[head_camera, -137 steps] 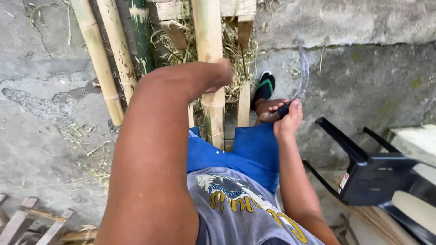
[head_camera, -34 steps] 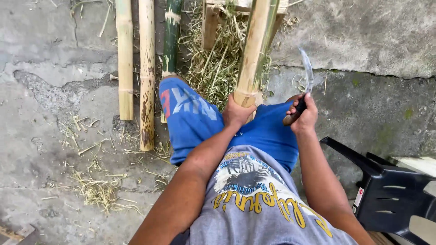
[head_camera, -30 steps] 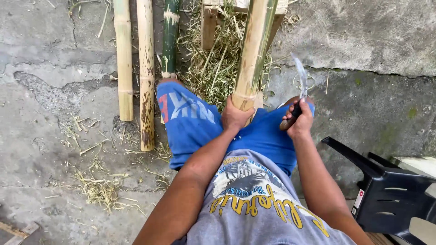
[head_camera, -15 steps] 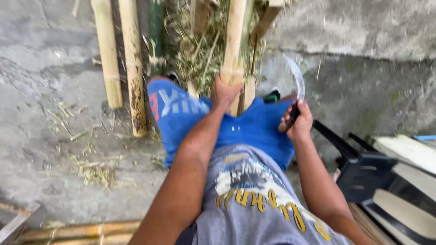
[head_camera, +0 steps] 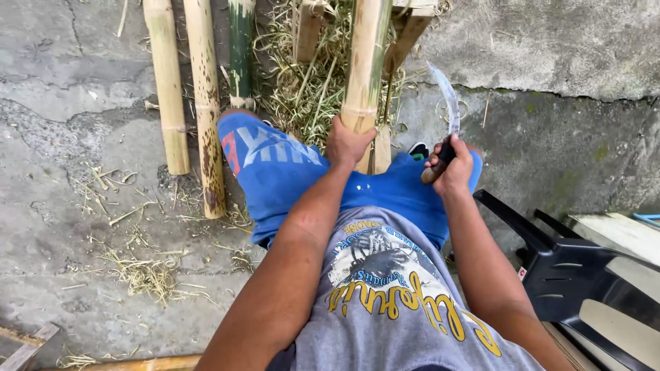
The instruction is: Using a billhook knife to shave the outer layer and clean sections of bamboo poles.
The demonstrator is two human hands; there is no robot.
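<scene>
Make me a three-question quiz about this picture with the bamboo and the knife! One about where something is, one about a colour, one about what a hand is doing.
1. Where is the black plastic chair?
A. at the person's right
B. under the poles
C. at the person's left

2. What colour are the shorts?
A. red
B. blue
C. green

3. What is the left hand doing?
A. lying flat on the ground
B. waving in the air
C. gripping the bamboo pole

Answers:
1 A, it stands beside the right arm.
2 B, the cloth over the thighs is blue.
3 C, its fingers wrap the pole, while the right hand holds the curved knife.
</scene>
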